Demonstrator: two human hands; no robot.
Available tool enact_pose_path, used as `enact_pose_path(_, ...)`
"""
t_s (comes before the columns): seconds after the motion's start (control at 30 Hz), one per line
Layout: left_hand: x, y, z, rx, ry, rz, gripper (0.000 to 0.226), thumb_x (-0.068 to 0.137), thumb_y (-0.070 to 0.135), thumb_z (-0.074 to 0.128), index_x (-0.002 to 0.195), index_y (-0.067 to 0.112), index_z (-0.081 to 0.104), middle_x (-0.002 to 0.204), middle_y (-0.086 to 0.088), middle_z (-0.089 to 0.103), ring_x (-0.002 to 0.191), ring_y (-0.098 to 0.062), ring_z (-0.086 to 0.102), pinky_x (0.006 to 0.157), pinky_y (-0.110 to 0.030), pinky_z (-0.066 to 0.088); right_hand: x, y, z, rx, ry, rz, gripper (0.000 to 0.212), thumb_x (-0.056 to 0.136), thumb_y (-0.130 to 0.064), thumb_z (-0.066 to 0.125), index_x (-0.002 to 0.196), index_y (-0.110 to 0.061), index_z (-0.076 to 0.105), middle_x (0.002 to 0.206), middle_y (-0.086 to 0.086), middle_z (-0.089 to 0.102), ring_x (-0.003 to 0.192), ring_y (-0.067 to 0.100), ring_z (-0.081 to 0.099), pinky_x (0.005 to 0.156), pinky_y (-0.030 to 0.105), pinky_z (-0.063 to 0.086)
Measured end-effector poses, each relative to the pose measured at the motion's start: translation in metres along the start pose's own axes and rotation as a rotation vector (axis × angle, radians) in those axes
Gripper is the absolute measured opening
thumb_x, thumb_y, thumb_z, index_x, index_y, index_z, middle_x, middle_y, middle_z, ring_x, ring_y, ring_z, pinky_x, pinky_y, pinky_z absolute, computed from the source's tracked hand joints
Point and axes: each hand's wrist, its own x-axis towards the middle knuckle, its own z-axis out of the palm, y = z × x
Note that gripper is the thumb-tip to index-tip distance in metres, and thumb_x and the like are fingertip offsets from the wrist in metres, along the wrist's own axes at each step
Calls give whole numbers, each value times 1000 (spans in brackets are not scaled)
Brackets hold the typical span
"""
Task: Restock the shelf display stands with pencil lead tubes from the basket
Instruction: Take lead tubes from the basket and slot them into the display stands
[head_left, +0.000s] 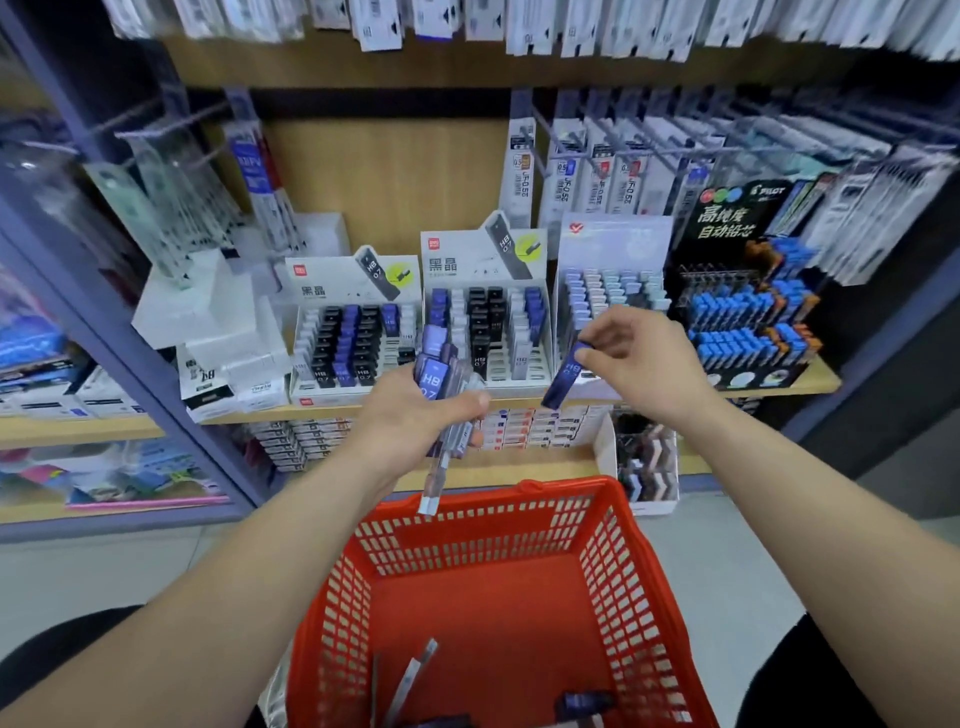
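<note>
My left hand (415, 415) grips a bundle of blue and clear pencil lead tubes (439, 384) in front of the shelf edge, above the red basket (613, 545). My right hand (634, 358) pinches a single dark blue tube (567, 375) by its top end, hanging tilted before the shelf. Two white display stands (358, 338) (485, 322) hold rows of black, blue and white tubes behind my hands. A few loose tubes (410, 680) lie at the basket's bottom.
A pale stand of light blue tubes (613, 291) and a black stand with bright blue tubes (748, 317) sit to the right. White boxes (218, 332) are stacked at the left. Hanging refill packs (623, 166) fill the hooks above. More stock sits below the shelf.
</note>
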Motion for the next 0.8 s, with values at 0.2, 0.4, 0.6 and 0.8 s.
enact_pose_path(0.2,39,4,1,49,-8,18,14,86,19,80,92,8,73,84,-7,79,70,-27,77,54,-28,58,60,25,14,-164,22,-80,19,87,-20,76,82,-33,63,76,-21,63,72,-1,58,70,24,48)
enact_pose_path(0.4,61,-6,-2,109,-4,33,9,86,22,79,78,18,78,82,-9,78,77,-22,76,74,-37,59,85,46,44,-372,13,-246,12,89,-28,73,100,-25,71,82,-6,69,96,21,52,79,36,46)
enact_pose_path(0.6,73,-13,-3,66,63,-40,19,82,24,83,94,11,77,85,2,79,81,-6,74,73,-22,49,94,51,59,-445,82,-343,16,82,-28,80,96,-24,75,62,-12,44,85,24,53,74,32,40)
enact_pose_path(0.8,74,-15,-4,43,60,-42,15,83,24,83,90,11,78,86,3,79,83,-3,74,78,-26,50,98,57,61,-433,88,-363,15,81,-24,81,94,-23,74,62,-18,37,85,25,54,78,36,46)
